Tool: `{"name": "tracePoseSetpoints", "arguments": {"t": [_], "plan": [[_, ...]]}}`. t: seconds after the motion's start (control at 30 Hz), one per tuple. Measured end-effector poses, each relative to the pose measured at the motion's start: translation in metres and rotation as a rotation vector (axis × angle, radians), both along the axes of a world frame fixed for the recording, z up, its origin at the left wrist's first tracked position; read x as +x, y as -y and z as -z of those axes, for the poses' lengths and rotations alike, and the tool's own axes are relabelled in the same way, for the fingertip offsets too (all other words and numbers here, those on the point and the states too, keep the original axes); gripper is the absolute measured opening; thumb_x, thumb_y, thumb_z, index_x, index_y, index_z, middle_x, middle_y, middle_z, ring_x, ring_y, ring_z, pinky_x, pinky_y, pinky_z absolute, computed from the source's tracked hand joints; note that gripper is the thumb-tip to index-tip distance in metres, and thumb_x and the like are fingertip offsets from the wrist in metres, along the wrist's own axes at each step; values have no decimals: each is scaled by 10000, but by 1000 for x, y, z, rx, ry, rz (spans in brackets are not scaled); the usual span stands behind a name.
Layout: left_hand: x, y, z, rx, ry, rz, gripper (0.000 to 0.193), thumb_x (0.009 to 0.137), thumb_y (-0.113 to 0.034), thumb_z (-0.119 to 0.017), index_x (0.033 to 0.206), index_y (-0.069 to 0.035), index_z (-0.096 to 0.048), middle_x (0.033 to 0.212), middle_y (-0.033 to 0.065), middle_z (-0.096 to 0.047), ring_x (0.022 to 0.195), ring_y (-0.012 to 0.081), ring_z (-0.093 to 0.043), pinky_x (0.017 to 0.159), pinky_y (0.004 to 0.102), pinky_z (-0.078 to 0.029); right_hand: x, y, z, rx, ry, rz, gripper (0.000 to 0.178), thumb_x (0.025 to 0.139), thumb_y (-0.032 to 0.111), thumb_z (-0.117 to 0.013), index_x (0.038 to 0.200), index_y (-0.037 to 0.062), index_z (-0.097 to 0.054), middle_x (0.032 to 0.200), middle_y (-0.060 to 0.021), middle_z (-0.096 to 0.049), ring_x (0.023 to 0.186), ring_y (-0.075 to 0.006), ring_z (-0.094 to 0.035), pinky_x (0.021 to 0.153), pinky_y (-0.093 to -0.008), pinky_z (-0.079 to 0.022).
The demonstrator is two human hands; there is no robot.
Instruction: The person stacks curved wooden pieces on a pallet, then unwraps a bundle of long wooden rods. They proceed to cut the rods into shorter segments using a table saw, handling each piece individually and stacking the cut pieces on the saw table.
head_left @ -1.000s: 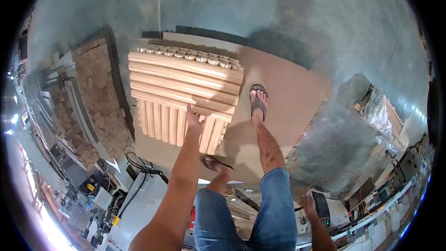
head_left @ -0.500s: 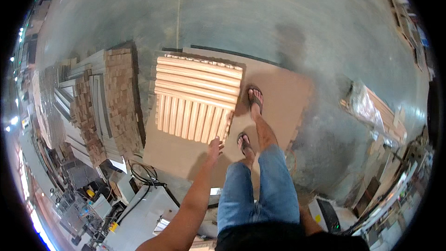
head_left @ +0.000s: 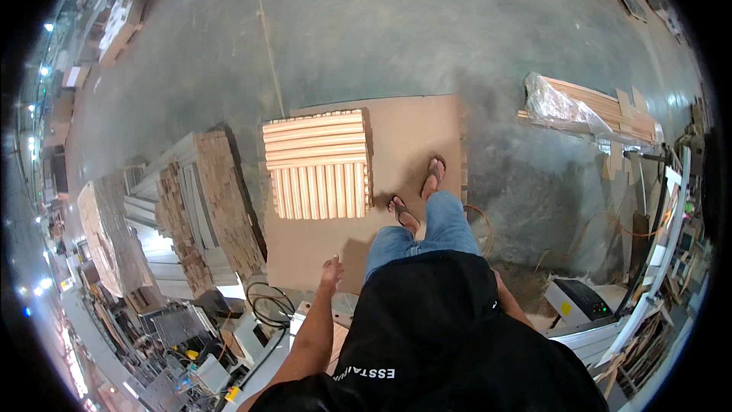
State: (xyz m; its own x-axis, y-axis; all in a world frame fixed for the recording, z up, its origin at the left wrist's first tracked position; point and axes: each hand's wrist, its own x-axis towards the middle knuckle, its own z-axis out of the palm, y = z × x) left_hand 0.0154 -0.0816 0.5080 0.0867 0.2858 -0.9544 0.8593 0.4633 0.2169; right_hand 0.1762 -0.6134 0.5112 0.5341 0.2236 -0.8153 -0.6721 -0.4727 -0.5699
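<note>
My left hand hangs over the near edge of the brown board sheet, empty, with its fingers loosely apart. Beyond it on the sheet sits a stack of light wooden rounded slats. The far slats run crosswise, and the near ones point toward me. A gap separates my hand from the stack. Of my right arm only a forearm shows beside my black shirt; its hand is hidden. My sandalled feet stand on the sheet, right of the stack.
Stacked wooden pieces and grey boards stand at left. A plastic-wrapped bundle of strips lies at far right. A coiled black cable is by the equipment at lower left; an orange hose curves beside the sheet.
My left hand has drawn back from the near right corner of the slat stack toward my body. My torso is more upright, and my feet have shifted on the sheet.
</note>
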Motion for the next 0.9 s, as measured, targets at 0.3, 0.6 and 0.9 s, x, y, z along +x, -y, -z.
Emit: {"name": "tracePoseSetpoints", "arguments": {"t": [0.3,0.6,0.9], "plan": [[141,-8,-11,149,154,239,750,953,-602,-545,1399,-5,-454,1335,164,-573,1157,287,-577,926,480,-455,-30,26,-15,15,-12,447,478,1028,418,-556,1214,-10,-659,1070,-71,-697,971,-172,-622,856,-321,-501],[354,90,-105,162,397,509,732,1004,-554,-500,1458,13,-411,1416,190,-531,1287,312,-532,1052,472,-415,-30,65,1,97,32,718,468,1036,417,-543,1220,2,-657,1040,-58,-694,939,-159,-620,842,-305,-497],[357,132,-83,132,148,606,612,996,-518,-535,1386,-48,-508,1326,123,-597,1209,263,-579,974,443,-447,66,78,-71,-53,-195,769,431,1036,379,-548,1251,19,-648,1086,-67,-688,948,-192,-636,844,-314,-496]]}}
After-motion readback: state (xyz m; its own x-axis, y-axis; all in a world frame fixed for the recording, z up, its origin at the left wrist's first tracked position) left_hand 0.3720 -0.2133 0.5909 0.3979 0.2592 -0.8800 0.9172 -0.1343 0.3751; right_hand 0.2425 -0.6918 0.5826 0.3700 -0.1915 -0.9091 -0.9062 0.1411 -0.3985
